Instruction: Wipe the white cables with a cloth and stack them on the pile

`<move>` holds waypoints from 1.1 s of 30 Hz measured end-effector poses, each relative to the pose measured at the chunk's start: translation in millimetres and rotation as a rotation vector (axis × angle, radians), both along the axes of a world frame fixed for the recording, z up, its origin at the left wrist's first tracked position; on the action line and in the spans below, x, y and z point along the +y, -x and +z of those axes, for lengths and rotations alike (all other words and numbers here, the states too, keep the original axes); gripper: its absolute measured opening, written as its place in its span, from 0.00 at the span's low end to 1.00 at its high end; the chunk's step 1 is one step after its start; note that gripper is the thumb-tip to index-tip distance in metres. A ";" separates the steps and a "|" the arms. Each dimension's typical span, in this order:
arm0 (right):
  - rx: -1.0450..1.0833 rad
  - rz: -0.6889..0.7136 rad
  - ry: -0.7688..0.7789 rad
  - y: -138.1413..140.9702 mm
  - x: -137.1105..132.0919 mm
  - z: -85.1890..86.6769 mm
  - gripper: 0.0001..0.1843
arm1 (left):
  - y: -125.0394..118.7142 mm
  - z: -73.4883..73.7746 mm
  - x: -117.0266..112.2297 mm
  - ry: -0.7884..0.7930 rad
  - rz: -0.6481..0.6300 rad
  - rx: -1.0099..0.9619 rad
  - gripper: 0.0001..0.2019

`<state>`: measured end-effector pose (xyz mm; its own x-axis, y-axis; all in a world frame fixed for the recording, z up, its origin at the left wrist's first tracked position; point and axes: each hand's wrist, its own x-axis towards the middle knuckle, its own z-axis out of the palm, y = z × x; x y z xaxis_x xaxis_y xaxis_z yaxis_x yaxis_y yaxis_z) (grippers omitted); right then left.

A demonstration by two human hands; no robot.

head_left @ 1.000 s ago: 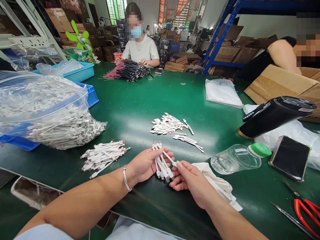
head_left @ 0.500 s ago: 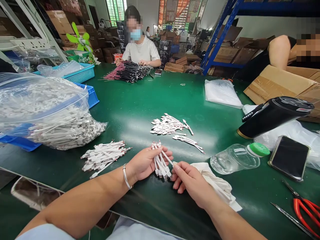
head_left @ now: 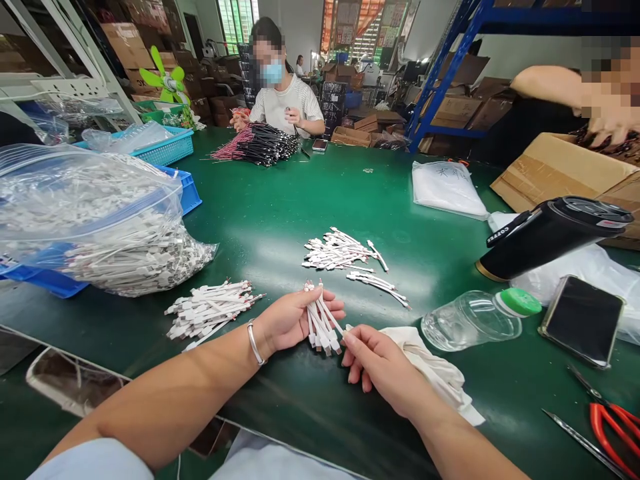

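My left hand (head_left: 287, 323) is closed around a bunch of short white USB cables (head_left: 320, 328), its thumb pressing on their red-tipped wire ends. The metal plugs fan out downwards, towards me. Between thumb and fingers, my right hand (head_left: 377, 360) pinches the lower end of one cable at the right side of that bunch; its tip is hidden by the fingers. A pile of similar cables (head_left: 213, 308) lies left of my left hand. Beyond my hands sit another pile (head_left: 340, 250) and a small row of cables (head_left: 379, 287) beside it.
A bulging clear bag of cables (head_left: 135, 260) rests in a blue tray (head_left: 190, 193) at left. To the right are a white cloth (head_left: 435, 373), a clear bottle (head_left: 465, 320), a black tumbler (head_left: 550, 237), a phone (head_left: 583, 320), tweezers (head_left: 580, 437) and red-handled pliers (head_left: 607, 427). Co-workers sit opposite and at right.
The view shifts slightly. My hands keep their grips, and the pinched cable lies closer to the bunch. Opposite, a co-worker's hand has risen; the person at right now has a hand at the box.
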<state>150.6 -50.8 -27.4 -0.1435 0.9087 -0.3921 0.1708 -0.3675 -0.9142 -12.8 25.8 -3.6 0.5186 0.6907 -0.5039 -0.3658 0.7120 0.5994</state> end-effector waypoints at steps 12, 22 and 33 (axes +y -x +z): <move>0.027 -0.060 0.004 0.4 -0.2 2.2 0.21 | 3.4 -8.0 16.4 -0.006 0.142 0.114 0.10; -0.021 -0.050 0.009 -1.4 0.7 -1.7 0.18 | 5.4 -5.0 19.3 -0.083 0.176 0.173 0.10; -0.214 -0.121 -0.072 -2.9 2.9 5.4 0.17 | 7.2 9.2 7.9 -0.030 0.093 0.020 0.09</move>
